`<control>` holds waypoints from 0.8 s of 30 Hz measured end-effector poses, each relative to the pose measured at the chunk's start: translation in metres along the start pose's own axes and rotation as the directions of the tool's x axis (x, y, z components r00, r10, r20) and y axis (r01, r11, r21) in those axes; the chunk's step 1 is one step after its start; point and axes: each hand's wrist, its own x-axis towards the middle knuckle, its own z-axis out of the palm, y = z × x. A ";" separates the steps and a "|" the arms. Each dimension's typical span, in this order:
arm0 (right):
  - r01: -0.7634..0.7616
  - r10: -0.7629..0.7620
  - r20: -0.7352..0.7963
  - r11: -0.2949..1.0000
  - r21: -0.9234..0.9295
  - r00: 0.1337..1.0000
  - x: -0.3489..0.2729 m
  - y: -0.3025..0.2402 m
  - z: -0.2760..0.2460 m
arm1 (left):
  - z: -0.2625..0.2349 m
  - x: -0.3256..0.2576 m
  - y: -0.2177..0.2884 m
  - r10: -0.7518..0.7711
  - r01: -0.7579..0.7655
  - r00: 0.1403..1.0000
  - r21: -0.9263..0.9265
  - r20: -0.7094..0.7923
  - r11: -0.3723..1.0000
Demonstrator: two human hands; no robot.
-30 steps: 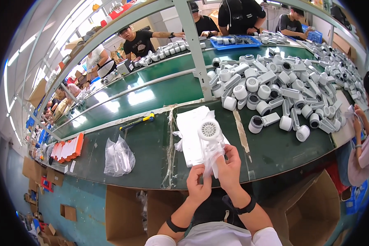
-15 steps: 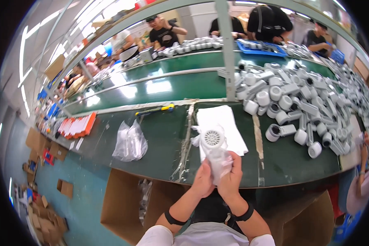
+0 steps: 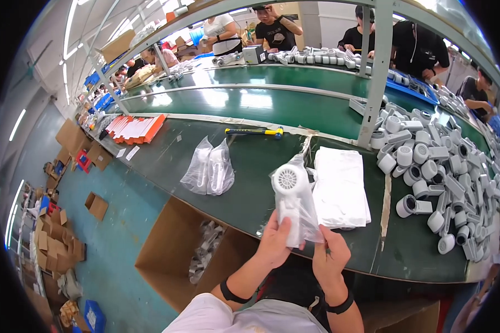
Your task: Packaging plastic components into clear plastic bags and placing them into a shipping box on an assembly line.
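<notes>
Both hands raised over the near edge of the green workbench (image 3: 250, 166). Left hand (image 3: 273, 242) grips the handle end of a white hair dryer (image 3: 290, 202) that sits inside a clear plastic bag (image 3: 305, 216); dryer upright, round grille facing the camera. Right hand (image 3: 330, 256) pinches the bag's lower edge just beside the left, fingers closed on the film. Just beyond the right hand, flat on the bench, a stack of white bags (image 3: 341, 186). Farther out to the right, a large heap of loose white hair dryers (image 3: 439, 172), well apart from the hands. Ahead and to the left of the left hand, one bagged dryer (image 3: 210, 169) lying on the bench; beyond it a yellow-and-black hand tool (image 3: 254, 131). Below and left of the left hand, an open cardboard box (image 3: 178, 250) on the floor holding more bagged items. Other people work at the far side of the line.
</notes>
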 end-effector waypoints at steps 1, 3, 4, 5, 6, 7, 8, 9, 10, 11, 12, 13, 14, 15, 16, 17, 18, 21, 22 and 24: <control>0.044 -0.044 0.014 0.999 0.000 0.999 -0.001 -0.001 0.003 | -0.002 0.001 0.002 -0.002 0.002 1.000 0.000 -0.004 1.000; 0.069 -0.069 0.015 0.998 -0.003 0.997 -0.001 -0.004 0.010 | -0.007 0.002 0.006 0.024 -0.024 1.000 -0.028 -0.012 0.999; 0.066 -0.066 0.031 0.998 0.019 0.997 -0.003 -0.006 0.013 | -0.009 0.002 0.009 0.021 -0.022 0.999 -0.026 -0.034 0.999; 0.062 -0.064 0.047 0.997 0.040 0.997 -0.003 -0.008 0.016 | -0.013 0.003 0.014 0.019 -0.020 0.999 -0.027 -0.039 0.999; 0.042 -0.045 0.085 0.998 0.045 0.995 -0.002 -0.014 0.015 | -0.019 0.003 0.018 0.045 -0.047 0.998 -0.022 -0.051 0.999; 0.040 -0.044 0.086 0.998 0.044 0.995 -0.003 -0.014 0.014 | -0.024 0.004 0.024 0.073 -0.074 0.996 -0.015 -0.060 0.997; 0.007 -0.014 0.105 0.998 0.070 0.994 -0.005 -0.013 0.013 | -0.026 0.002 0.032 0.098 -0.098 0.992 -0.001 -0.079 0.995; -0.026 0.014 0.125 0.995 0.096 0.992 -0.007 -0.013 0.012 | -0.034 0.002 0.038 0.145 -0.143 0.986 0.032 -0.077 0.989; -0.026 0.010 0.136 0.993 0.114 0.991 -0.010 -0.014 0.009 | -0.042 -0.002 0.050 0.188 -0.182 0.977 0.062 -0.097 0.981; -0.094 0.072 0.219 0.991 0.091 0.973 -0.012 -0.009 0.000 | -0.048 0.000 0.058 0.219 -0.211 0.970 0.083 -0.108 0.974; -0.160 0.134 0.300 0.985 0.064 0.945 -0.014 -0.002 -0.007 | -0.052 -0.001 0.068 0.237 -0.219 0.958 0.124 -0.161 0.968; -0.156 0.125 0.309 0.985 0.080 0.943 -0.017 0.003 -0.013 | -0.067 -0.003 0.079 0.285 -0.242 0.942 0.228 -0.178 0.943; -0.227 0.200 0.330 0.973 0.046 0.923 -0.021 0.011 -0.020 | -0.076 -0.005 0.090 0.321 -0.261 0.921 0.260 -0.222 0.930; -0.295 0.274 0.348 0.955 0.009 0.897 -0.025 0.019 -0.026 | -0.084 -0.005 0.103 0.355 -0.277 0.897 0.293 -0.263 0.915; -0.345 0.320 0.341 0.938 0.014 0.884 -0.028 0.026 -0.030 | -0.092 -0.007 0.114 0.443 -0.320 0.849 0.388 -0.289 0.865; -0.344 0.315 0.349 0.939 0.021 0.883 -0.030 0.030 -0.031 | -0.100 -0.010 0.127 0.532 -0.353 0.790 0.483 -0.306 0.802; -0.386 0.356 0.335 0.922 0.025 0.872 -0.031 0.034 -0.032 | -0.119 -0.010 0.142 0.604 -0.336 0.721 0.590 -0.341 0.734; -0.424 0.393 0.330 0.905 0.026 0.858 -0.034 0.045 -0.033 | -0.164 -0.007 0.186 0.744 -0.147 0.530 0.821 -0.406 0.552; -0.412 0.388 0.311 0.911 0.011 0.867 -0.036 0.048 -0.033 | -0.178 -0.003 0.199 0.748 -0.149 0.528 0.823 -0.403 0.549; -0.401 0.383 0.294 0.916 0.001 0.876 -0.038 0.052 -0.034 | -0.209 0.007 0.219 0.762 0.029 0.525 0.903 -0.379 0.429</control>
